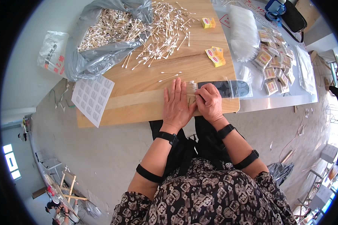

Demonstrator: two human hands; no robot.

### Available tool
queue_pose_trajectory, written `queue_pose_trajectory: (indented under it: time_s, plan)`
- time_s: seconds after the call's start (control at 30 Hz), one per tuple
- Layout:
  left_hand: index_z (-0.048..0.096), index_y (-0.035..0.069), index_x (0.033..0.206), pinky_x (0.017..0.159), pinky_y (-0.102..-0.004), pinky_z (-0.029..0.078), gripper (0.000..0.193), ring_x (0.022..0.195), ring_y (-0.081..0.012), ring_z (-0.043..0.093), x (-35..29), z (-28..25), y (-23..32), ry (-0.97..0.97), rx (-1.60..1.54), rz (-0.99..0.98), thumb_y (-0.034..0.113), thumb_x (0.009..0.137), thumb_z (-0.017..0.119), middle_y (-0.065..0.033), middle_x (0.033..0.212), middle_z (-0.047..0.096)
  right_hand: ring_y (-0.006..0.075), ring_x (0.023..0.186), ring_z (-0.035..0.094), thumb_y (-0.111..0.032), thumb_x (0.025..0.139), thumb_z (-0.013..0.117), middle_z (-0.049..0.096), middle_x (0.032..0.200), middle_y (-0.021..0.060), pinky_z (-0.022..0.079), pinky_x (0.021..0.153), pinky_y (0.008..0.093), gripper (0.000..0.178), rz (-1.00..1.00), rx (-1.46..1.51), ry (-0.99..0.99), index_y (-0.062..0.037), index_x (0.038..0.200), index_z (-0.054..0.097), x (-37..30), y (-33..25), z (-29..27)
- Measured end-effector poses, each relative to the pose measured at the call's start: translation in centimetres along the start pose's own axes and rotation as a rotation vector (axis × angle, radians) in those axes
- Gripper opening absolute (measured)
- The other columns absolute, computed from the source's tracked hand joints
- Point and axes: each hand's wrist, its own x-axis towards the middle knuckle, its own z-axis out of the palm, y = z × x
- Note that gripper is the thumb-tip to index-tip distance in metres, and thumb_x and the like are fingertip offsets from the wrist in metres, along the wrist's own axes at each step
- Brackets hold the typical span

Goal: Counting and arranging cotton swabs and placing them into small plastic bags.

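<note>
My left hand (175,107) lies on the wooden board, its fingers stretched out. Beside its fingertips sits a small row of cotton swabs (191,87), lined up side by side. My right hand (210,100) is closed, thumb and fingers curled together at the right end of that row. Whatever it pinches is hidden. Under and beyond its knuckles lies a flat dark strip (226,88) with clear plastic over its right part. Two loose cotton swabs (169,76) rest just beyond my left fingertips.
A grey plastic bag (73,62) spills a heap of cotton swabs (163,35) over the board (131,99). Yellow cards (216,57) lie near its right edge. Farther right are packed swab bundles (276,62) and clear bags (244,32). A printed sheet (93,98) overhangs at left.
</note>
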Motion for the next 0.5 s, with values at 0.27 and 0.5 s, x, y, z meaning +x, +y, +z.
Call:
queue_pose_trajectory:
  time_s: [0.27, 0.5]
  plan:
    - [0.027, 0.000, 0.147, 0.116, -0.0538, 0.018, 0.083, 0.146, -0.0348, 0.020, 0.04, 0.20, -0.15, 0.011, 0.000, -0.012, 0.042, 0.085, 0.062, -0.0185, 0.156, 0.023, 0.0324, 0.079, 0.057, -0.005, 0.074, 0.065, 0.057, 0.083, 0.0110, 0.048, 0.073, 0.0414, 0.009, 0.001, -0.016, -0.001, -0.0052, 0.083, 0.063, 0.11, -0.11, 0.19]
    - [0.027, 0.000, 0.148, 0.117, -0.0531, 0.017, 0.083, 0.146, -0.0342, 0.019, 0.12, 0.18, -0.13, 0.001, -0.011, -0.021, 0.040, 0.084, 0.063, -0.0183, 0.157, 0.022, 0.0324, 0.080, 0.057, -0.006, 0.075, 0.064, 0.057, 0.083, 0.0108, 0.047, 0.073, 0.0415, 0.008, 0.012, -0.017, -0.032, -0.0057, 0.083, 0.063, 0.15, -0.18, 0.07]
